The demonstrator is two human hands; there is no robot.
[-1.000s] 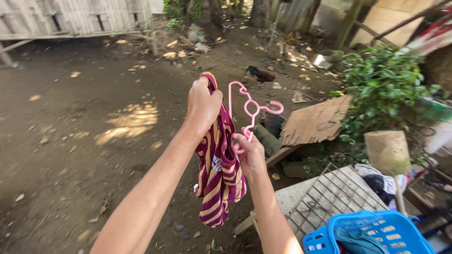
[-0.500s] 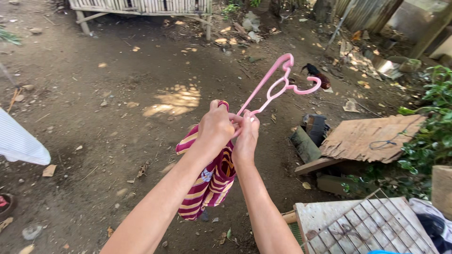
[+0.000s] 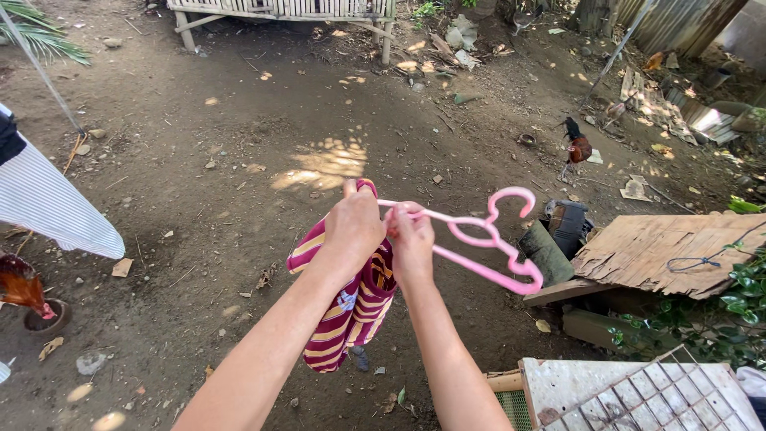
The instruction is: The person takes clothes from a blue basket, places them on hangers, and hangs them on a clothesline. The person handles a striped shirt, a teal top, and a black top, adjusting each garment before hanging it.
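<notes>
we hold a striped cloth, red and yellow, up in the air over the dirt ground. our left hand is closed tight on the top of the cloth. our right hand pinches one end of the pink hanger right beside it. the cloth looks soft and light and hangs limp, so we think it is best held by its top edge. the hanger looks thin, stiff and light, and easy to hold by its arm.
</notes>
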